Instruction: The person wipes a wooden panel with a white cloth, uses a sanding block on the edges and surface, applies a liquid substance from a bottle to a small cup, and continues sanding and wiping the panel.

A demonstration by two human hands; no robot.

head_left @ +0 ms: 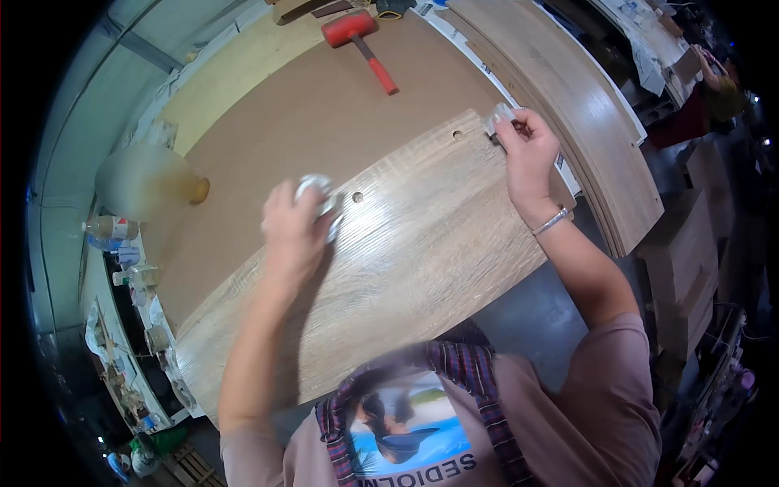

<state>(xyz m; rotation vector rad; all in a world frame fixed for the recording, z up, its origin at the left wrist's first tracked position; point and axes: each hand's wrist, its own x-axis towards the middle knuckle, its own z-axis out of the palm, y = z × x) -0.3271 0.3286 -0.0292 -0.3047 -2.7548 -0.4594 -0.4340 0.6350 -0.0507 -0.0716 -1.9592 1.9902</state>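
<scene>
Wad (312, 187) of white material fills my left hand (292, 226), my right hand (531, 152) pinching a whitish piece (498, 119) beside the wood-grained board (422, 252).

The person near me wears a dusty-pink T-shirt (560, 426), its short sleeves (613, 353) loose around the upper arms. On the chest I can make out a colourful picture (434, 434) with bright blue, some pale sand and green, and a dark shape, next to dark block lettering (430, 471). A plaid band (462, 361) in dark purple, blue and red loops around it like apron straps. A slim silvery bracelet (550, 221) circles the wrist of the right hand (531, 158).
</scene>
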